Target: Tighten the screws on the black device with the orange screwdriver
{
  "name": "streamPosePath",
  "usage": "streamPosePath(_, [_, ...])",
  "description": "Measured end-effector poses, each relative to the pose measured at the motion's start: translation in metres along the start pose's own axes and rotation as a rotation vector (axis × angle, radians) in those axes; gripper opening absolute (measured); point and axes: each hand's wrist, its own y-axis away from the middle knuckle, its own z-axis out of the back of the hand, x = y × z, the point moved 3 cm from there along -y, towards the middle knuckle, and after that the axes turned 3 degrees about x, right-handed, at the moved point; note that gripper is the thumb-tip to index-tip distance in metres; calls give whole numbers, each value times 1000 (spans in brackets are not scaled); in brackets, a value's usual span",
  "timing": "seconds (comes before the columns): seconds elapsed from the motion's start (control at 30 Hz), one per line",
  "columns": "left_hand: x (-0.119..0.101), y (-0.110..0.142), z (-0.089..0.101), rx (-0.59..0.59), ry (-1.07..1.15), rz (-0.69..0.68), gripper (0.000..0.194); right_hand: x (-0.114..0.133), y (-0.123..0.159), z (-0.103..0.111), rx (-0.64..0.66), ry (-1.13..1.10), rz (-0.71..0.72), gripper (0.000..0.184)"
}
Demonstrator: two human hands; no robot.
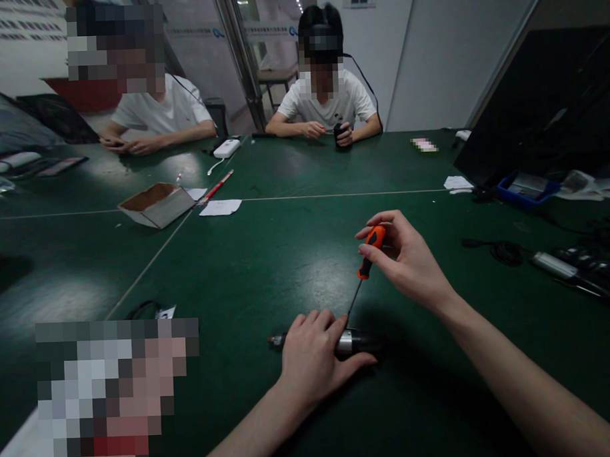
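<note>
My right hand grips an orange-and-black screwdriver by its handle, fingertips and thumb around it. The screwdriver slants down to the left, and its thin shaft reaches a black-and-silver cylindrical tool lying on its side on the green table. Over that tool rests my left hand, its fingers closed across the body and its thumb stretched along the near side. The tool's narrow end sticks out left of my fingers. Whether the screwdriver tip sits in a screw is hidden beside my index finger.
An open cardboard box, paper slips and a red stick-like item lie at the left. Black cables, a silver-and-black tool and a blue tray lie right. Two people sit across the table.
</note>
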Motion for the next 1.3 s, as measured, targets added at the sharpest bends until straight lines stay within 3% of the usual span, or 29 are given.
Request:
streamPosePath(0.47, [0, -1, 1, 2, 4, -2, 66, -45, -13, 1, -129, 90, -58, 28])
streamPosePath(0.67, [0, 0, -1, -28, 0, -4, 65, -29, -13, 16, -140, 115, 14, 25])
streamPosePath(0.87, [1, 1, 0, -13, 2, -3, 67, 6, -7, 41, -170, 295, 41, 15])
streamPosePath(1.0, [1, 2, 0, -21, 8, -10, 64, 12, 4, 38, -13, 492, -28, 16])
streamPosePath(1.1, [0, 3, 1, -37, 14, -27, 64, -7, 17, 31, 186, 621, -132, 15])
streamPosePath(1.2, [-1, 5, 8, -20, 31, -64, 64, -27, 32, 31, 282, 730, -238, 15])
streamPosePath(1.3, [-1, 9, 17, 61, 80, -140, 50, -32, 52, 28, 405, 743, -280, 23])
